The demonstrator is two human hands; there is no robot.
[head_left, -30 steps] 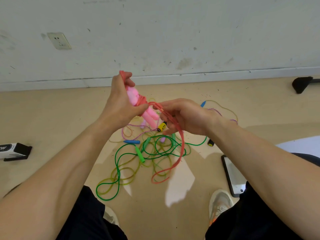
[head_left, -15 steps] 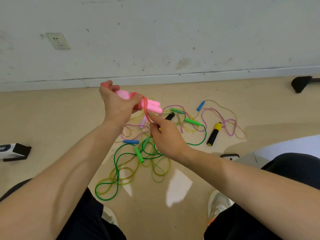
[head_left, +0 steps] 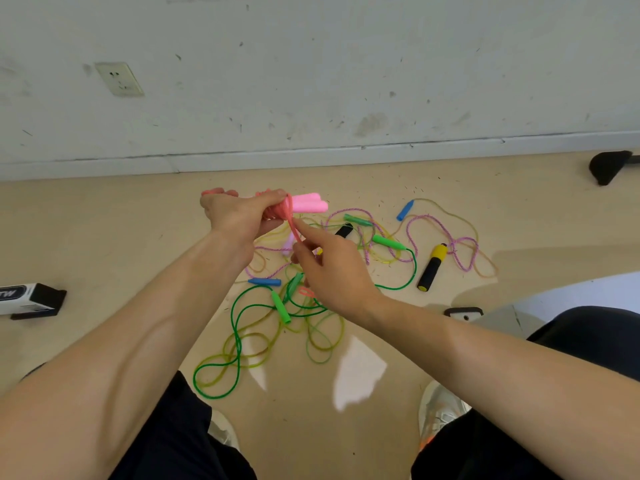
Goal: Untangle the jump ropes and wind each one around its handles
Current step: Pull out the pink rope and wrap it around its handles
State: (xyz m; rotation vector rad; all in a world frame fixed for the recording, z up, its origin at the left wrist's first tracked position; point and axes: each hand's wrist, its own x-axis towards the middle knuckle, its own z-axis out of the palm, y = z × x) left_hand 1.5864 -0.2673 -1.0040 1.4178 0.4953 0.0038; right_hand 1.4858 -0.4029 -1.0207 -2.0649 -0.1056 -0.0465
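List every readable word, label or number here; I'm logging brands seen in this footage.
"TW": white letters on a dark band of the white and black box at the left edge, cut off by the frame.
Black and yellow handle: no print readable.
Wall socket: no lettering visible.

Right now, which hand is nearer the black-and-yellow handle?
Right. The right hand hovers just left of the black-and-yellow handle, pinching the red rope; the left hand is farther left, gripping the pink handles.

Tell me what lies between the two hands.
A short stretch of the pink rope, from the left hand down to the right hand, in the head view.
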